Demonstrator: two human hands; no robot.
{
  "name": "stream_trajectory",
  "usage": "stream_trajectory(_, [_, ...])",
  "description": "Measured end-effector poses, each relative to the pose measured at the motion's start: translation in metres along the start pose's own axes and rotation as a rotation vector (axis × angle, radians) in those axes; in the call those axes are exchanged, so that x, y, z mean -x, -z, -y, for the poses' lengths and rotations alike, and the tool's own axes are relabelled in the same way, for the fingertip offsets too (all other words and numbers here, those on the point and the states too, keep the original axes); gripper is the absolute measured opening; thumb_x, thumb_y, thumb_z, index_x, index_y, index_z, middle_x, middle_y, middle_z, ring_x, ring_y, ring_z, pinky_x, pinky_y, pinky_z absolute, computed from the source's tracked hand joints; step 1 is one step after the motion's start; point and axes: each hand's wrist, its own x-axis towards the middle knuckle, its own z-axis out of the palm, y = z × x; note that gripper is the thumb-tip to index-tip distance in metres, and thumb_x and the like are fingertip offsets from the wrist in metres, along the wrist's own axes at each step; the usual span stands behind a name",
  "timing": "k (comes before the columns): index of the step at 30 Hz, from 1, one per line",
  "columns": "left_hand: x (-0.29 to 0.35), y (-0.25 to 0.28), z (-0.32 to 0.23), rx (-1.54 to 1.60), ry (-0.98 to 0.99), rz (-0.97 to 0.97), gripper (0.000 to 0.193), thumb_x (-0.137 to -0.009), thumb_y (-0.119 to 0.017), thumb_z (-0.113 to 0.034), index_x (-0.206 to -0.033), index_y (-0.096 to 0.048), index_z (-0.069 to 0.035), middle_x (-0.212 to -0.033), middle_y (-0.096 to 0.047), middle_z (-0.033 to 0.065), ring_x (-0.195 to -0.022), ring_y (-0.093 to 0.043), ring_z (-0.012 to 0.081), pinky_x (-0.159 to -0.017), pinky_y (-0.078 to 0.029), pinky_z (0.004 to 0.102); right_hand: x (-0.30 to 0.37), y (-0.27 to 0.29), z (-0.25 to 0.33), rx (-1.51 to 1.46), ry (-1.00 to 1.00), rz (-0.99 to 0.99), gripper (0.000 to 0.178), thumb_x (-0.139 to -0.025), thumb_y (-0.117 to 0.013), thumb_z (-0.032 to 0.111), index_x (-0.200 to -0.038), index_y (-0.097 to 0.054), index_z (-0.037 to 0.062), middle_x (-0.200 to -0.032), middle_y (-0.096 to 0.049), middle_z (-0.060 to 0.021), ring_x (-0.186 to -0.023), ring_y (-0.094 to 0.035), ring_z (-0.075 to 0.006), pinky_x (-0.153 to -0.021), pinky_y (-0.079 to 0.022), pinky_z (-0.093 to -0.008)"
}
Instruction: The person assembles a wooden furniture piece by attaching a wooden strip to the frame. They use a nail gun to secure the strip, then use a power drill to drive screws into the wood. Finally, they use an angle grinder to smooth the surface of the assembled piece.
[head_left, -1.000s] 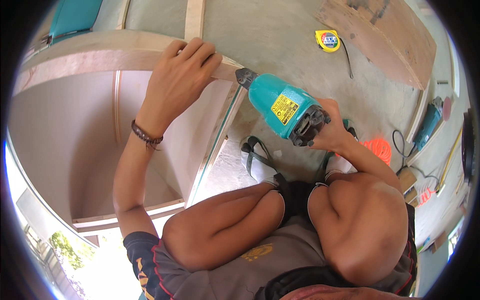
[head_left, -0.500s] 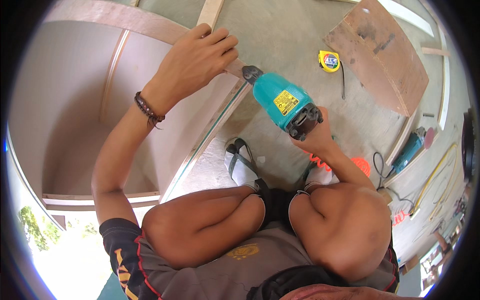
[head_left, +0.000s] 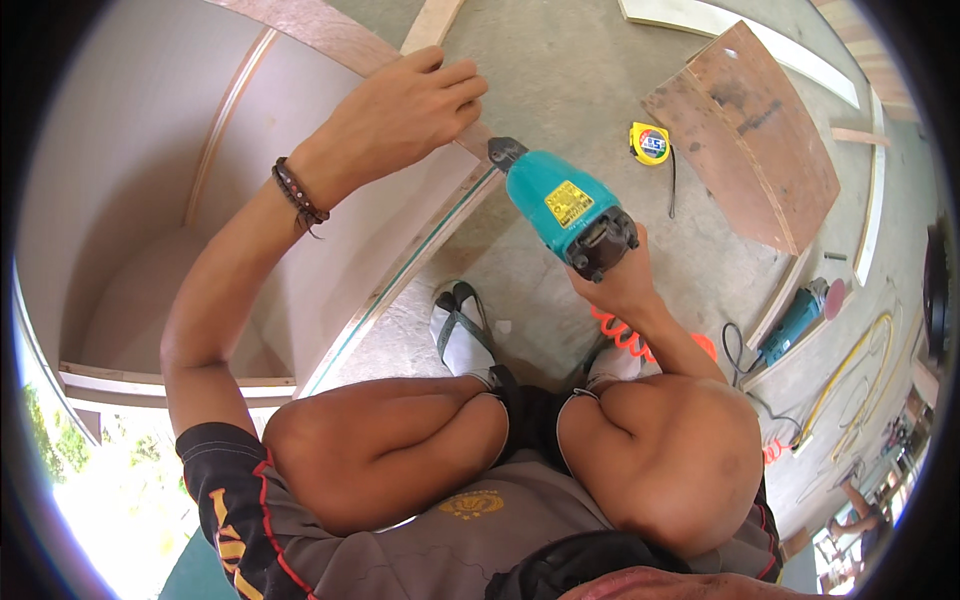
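My right hand (head_left: 622,282) is wrapped round the handle of a teal nail gun (head_left: 545,185), most of the handle hidden beneath the tool's body. Its black nose meets the end of a wooden strip (head_left: 318,30) at the corner of a large pale plywood cabinet frame (head_left: 225,190). My left hand (head_left: 405,105) is closed over that same strip, a little left of the nose, with its fingers curled over the edge. An orange coiled air hose (head_left: 625,335) hangs below my right hand.
On the concrete floor lie a yellow tape measure (head_left: 650,145), a brown plywood panel (head_left: 750,135) and a teal angle grinder (head_left: 792,325) with its cord. White boards (head_left: 735,35) lie beyond the panel. My feet (head_left: 463,330) are close to the frame's edge.
The whole view has shifted slightly, with floor objects now a little further left. Both hands keep their hold, and the nail gun's nose stays at the strip's end.
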Motion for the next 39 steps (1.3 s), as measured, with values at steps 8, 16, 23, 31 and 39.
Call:
stream_trajectory(8, [0.002, -0.005, 0.004, 0.024, 0.0, -0.027, 0.031, -0.078, -0.077, -0.025, -0.1, -0.067, -0.005, -0.107, -0.062, 0.0025, -0.109, -0.056, 0.0186, -0.095, -0.046, 0.0314, 0.0, -0.003, -0.008, 0.033, -0.085, 0.031, 0.03, -0.064, -0.073, 0.002, -0.093, -0.067, 0.0008, -0.076, -0.069, -0.0181, -0.071, -0.068, -0.0392, -0.065, -0.054, -0.0368])
stream_trajectory(16, [0.007, -0.003, 0.005, 0.08, -0.009, -0.06, 0.028, -0.077, -0.077, -0.024, -0.097, -0.068, -0.007, -0.108, -0.062, 0.0013, -0.109, -0.056, 0.0178, -0.096, -0.046, 0.0312, -0.004, -0.006, -0.005, -0.041, -0.104, 0.069, 0.024, -0.064, -0.074, 0.002, -0.088, -0.067, -0.0004, -0.075, -0.07, -0.0156, -0.068, -0.07, -0.033, -0.065, -0.054, -0.0346])
stream_trajectory(23, [0.006, -0.004, 0.001, 0.041, -0.007, -0.071, 0.028, -0.078, -0.077, -0.025, -0.098, -0.068, -0.008, -0.107, -0.062, 0.0007, -0.11, -0.055, 0.0164, -0.095, -0.045, 0.0303, 0.001, 0.0, -0.006, 0.003, -0.098, 0.088, 0.021, -0.064, -0.074, 0.001, -0.085, -0.068, 0.0011, -0.075, -0.07, -0.015, -0.069, -0.07, -0.0339, -0.064, -0.054, -0.0352])
stream_trajectory(31, [0.013, 0.002, 0.007, 0.0, 0.059, -0.081, 0.036, -0.074, -0.079, -0.032, -0.1, -0.068, -0.009, -0.105, -0.063, 0.0012, -0.109, -0.057, 0.0177, -0.096, -0.046, 0.0324, -0.008, 0.002, 0.003, 0.085, -0.068, -0.024, 0.021, -0.073, -0.075, 0.005, -0.092, -0.068, 0.0011, -0.082, -0.071, -0.0125, -0.073, -0.07, -0.0271, -0.068, -0.054, -0.0352])
stream_trajectory(39, [0.046, 0.073, 0.071, -0.186, 0.173, -0.229, 0.05, -0.07, -0.08, -0.039, -0.11, -0.069, -0.011, -0.102, -0.062, 0.002, -0.108, -0.06, 0.0209, -0.112, -0.044, 0.0394, 0.024, 0.046, -0.009, -0.125, -0.371, -0.31, 0.037, -0.079, -0.072, 0.006, -0.114, -0.063, -0.0035, -0.104, -0.071, -0.0129, -0.096, -0.068, -0.0258, -0.086, -0.053, -0.0403])
